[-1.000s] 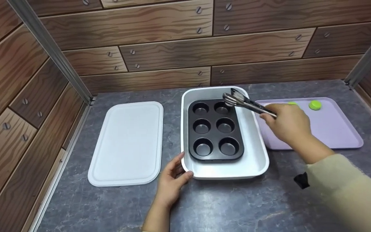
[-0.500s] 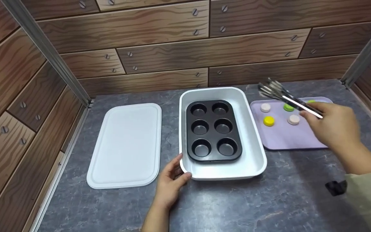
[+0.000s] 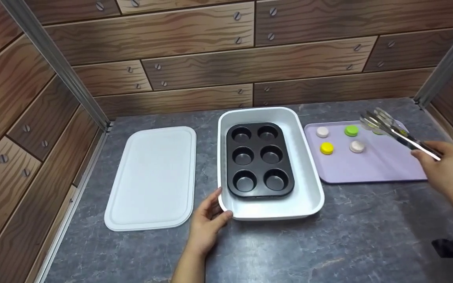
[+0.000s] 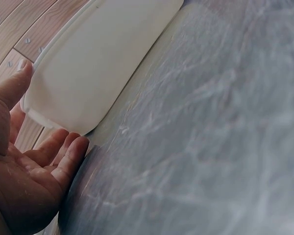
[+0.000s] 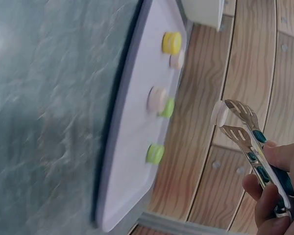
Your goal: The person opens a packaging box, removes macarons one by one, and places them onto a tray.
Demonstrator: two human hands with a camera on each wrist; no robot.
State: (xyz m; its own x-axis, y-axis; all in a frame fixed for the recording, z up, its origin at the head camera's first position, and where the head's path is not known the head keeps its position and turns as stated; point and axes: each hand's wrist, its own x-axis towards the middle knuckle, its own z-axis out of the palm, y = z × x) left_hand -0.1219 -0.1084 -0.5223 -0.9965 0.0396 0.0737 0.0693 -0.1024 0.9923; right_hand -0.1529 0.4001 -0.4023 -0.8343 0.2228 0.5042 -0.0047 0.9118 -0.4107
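Observation:
My right hand [image 3: 452, 171] grips metal serving tongs [image 3: 391, 131] above the right part of a lilac tray [image 3: 376, 169]. At the tong tips in the right wrist view is a pale macaron-like disc [image 5: 218, 113]. On the tray lie several macarons, including a yellow macaron [image 3: 326, 148], a green macaron [image 3: 351, 130] and a white macaron [image 3: 322, 132]. My left hand [image 3: 207, 226] holds the near left corner of a white rectangular tub [image 3: 313, 200], thumb at the rim and fingers round the side. Inside the tub sits a black muffin tin [image 3: 261, 192] with its cups facing up.
Left of the tub, a white flat rounded board [image 3: 153, 177] lies on the grey marbled table [image 3: 273, 251]. Wood-patterned walls [image 3: 195, 63] stand behind and to the sides, with a metal post [image 3: 65, 74] at the back left corner.
My right hand has carried the tongs rightward from over the muffin tin to over the right part of the lilac tray, uncovering several macarons. The left hand stays at the tub's corner.

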